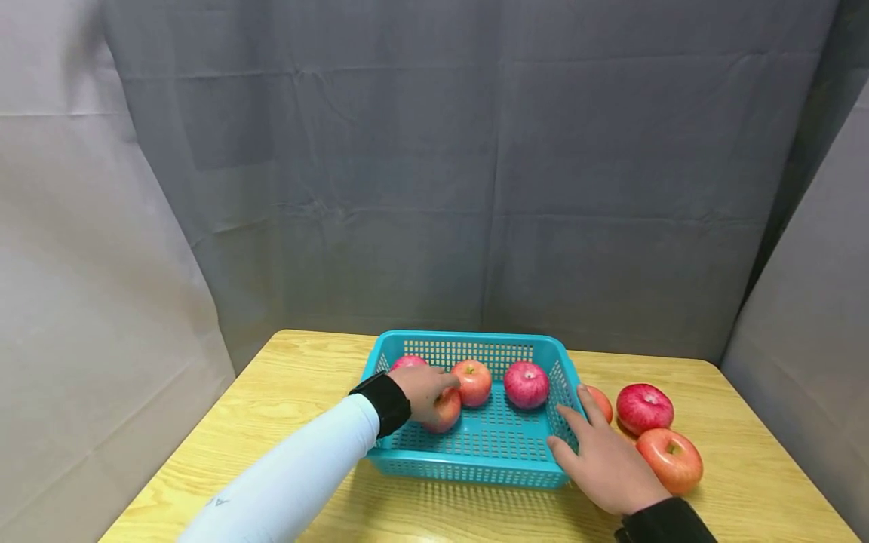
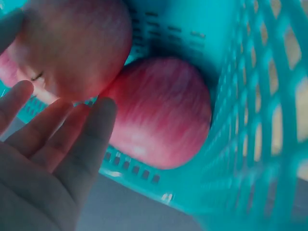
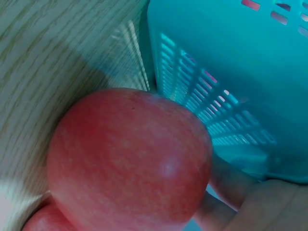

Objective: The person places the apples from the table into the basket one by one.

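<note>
On the pale yellow wooden bench [image 1: 299, 369] stands a turquoise, rectangular, perforated plastic basket [image 1: 468, 460]. The right hand [image 1: 614, 464], fingers straight and spread, is at its right rim. Inside it, the left hand's [image 1: 422, 388] fingers are loosely parted over a round orange-red apple [image 1: 446, 413], just beneath them; contact is unclear.

Upright turquoise basket [image 1: 468, 470], four reddish apples [image 1: 473, 383] inside, three apples [image 1: 645, 409] at right
</note>
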### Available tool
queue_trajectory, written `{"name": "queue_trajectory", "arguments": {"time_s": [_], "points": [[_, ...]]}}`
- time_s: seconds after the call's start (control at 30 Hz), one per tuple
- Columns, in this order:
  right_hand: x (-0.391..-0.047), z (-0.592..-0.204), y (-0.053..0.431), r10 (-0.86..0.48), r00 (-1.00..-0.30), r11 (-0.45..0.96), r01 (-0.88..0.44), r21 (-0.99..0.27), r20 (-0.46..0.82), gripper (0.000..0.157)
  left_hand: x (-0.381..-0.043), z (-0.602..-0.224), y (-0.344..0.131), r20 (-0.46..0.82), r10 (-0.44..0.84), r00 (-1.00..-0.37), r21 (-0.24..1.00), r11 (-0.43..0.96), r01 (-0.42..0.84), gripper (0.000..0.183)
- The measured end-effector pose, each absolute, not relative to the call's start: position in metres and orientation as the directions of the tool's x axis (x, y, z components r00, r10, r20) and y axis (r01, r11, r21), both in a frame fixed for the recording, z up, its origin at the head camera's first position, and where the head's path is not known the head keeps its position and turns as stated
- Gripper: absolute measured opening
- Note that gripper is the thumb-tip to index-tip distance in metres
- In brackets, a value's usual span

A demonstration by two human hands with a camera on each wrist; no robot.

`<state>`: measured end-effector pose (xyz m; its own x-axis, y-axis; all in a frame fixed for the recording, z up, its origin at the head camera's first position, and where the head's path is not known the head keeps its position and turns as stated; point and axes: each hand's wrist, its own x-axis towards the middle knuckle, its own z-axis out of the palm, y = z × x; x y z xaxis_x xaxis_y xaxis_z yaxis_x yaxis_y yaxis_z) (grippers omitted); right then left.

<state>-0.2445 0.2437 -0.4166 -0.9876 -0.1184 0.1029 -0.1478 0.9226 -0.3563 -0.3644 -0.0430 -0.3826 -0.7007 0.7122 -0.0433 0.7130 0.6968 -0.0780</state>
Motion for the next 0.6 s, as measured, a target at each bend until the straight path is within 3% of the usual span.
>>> {"name": "queue_trajectory", "arguments": {"time_s": [0.47,0.6], "points": [[-0.245,-0.416,0.249,-0.112,-0.991,0.923,-0.133,-0.36,0.079,0.079,-0.369,-0.344,-0.08,0.011,0.614,-0.789,-0.011,0.789,0.614,0.043],[-0.244,-0.417,0.251,-0.106,-0.991,0.924,-0.127,-0.359,0.078,0.079,-0.362,-0.346,-0.098,0.061,0.589,-0.806,0.002,0.807,0.59,0.049]]}}
